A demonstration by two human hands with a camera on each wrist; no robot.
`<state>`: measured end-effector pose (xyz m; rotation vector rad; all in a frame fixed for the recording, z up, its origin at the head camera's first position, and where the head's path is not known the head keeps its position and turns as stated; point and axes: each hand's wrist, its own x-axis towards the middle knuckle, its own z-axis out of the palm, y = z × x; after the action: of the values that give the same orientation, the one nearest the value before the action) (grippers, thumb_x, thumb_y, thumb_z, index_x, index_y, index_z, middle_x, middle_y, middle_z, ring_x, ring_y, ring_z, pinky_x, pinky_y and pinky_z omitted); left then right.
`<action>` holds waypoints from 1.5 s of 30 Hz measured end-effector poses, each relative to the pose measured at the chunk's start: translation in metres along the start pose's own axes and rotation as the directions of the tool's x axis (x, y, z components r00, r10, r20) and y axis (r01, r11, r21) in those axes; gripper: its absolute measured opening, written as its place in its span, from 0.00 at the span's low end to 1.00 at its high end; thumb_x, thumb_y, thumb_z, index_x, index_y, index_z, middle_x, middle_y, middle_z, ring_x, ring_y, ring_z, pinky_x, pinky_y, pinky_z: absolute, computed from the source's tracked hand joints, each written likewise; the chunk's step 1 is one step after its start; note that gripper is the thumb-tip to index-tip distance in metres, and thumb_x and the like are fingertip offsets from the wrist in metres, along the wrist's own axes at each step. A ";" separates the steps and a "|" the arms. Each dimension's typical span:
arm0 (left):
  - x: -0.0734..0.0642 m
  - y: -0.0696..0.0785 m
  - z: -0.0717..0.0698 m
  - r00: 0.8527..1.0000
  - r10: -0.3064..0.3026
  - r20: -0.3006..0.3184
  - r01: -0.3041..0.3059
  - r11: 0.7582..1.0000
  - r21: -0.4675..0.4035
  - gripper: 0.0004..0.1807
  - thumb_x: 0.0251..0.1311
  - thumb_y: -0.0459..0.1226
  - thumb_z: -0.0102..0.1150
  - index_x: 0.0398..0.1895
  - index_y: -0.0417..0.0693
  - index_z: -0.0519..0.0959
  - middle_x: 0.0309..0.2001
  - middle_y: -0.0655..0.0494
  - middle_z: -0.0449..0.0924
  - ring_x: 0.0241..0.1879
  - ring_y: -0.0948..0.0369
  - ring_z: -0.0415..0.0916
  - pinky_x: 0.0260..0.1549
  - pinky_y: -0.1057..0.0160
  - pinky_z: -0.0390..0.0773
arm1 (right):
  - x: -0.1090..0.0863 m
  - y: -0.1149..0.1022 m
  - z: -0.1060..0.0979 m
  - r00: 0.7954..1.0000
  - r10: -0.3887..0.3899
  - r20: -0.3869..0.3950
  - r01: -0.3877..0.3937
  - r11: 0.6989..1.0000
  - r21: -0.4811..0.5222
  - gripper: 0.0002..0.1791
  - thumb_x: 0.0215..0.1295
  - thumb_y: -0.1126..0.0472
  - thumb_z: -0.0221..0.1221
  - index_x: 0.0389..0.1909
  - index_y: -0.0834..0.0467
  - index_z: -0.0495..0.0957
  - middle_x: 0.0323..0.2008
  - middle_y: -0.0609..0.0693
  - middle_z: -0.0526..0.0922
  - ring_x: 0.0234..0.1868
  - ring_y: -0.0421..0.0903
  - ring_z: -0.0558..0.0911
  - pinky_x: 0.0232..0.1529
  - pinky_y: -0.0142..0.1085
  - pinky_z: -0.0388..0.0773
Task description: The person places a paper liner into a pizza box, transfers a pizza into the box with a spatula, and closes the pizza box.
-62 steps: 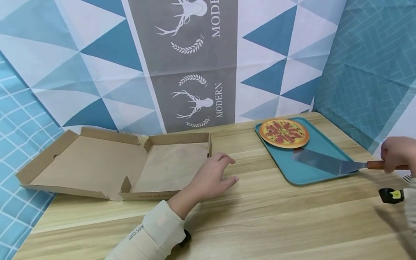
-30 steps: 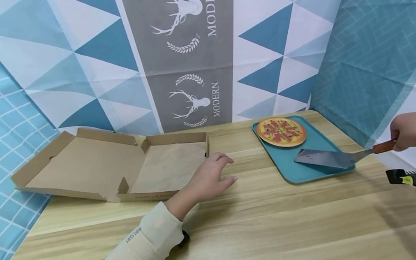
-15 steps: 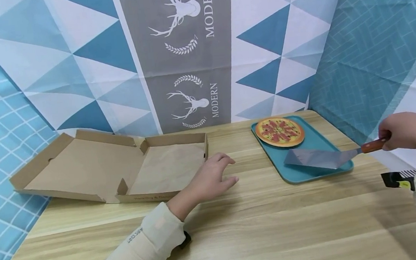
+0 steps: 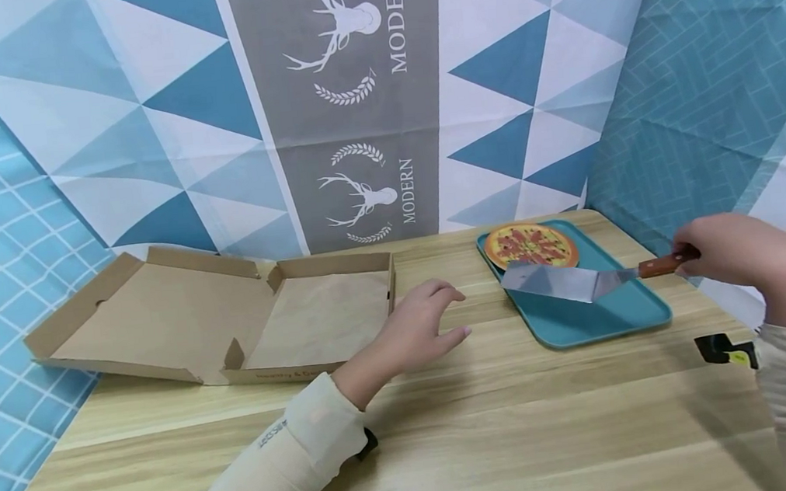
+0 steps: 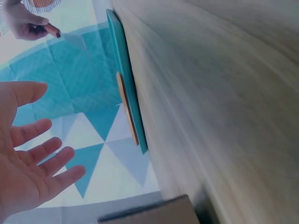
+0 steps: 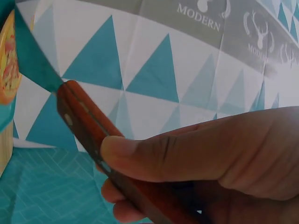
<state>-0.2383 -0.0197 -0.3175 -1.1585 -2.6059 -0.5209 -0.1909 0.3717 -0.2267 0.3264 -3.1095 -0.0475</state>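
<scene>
On the worktop (image 4: pixel 522 437) we find a cardboard box (image 4: pixel 160 313) lying open along the far edge, toward the left corner. We log a teal tray (image 4: pixel 582 326) near the far right corner. Above it we record a spatula (image 4: pixel 575 286), pinched at the handle (image 4: pixel 660 266) by thumb and curled fingers of the right hand (image 4: pixel 737 250). We locate the pizza (image 4: pixel 529 245) at the tray's far left corner. We note the left hand (image 4: pixel 417 325) spread between box and tray

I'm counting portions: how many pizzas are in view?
1: the pizza lies toward the far end of the teal tray, its near edge partly hidden by the spatula; no other shows.
</scene>
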 end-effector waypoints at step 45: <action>0.112 0.064 -0.004 0.972 0.169 0.161 -0.210 0.935 0.286 0.17 0.67 0.41 0.58 0.58 0.53 0.76 0.49 0.60 0.80 0.49 0.62 0.76 0.50 0.67 0.75 | 0.039 -0.104 0.010 0.912 -0.306 -0.273 0.326 0.945 0.028 0.10 0.56 0.70 0.68 0.28 0.61 0.75 0.23 0.47 0.72 0.24 0.45 0.70 0.26 0.38 0.69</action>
<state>-0.2635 0.0924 -0.2594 -1.3578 -2.5260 -0.0025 -0.2080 0.2625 -0.2399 0.7688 -2.7669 0.0984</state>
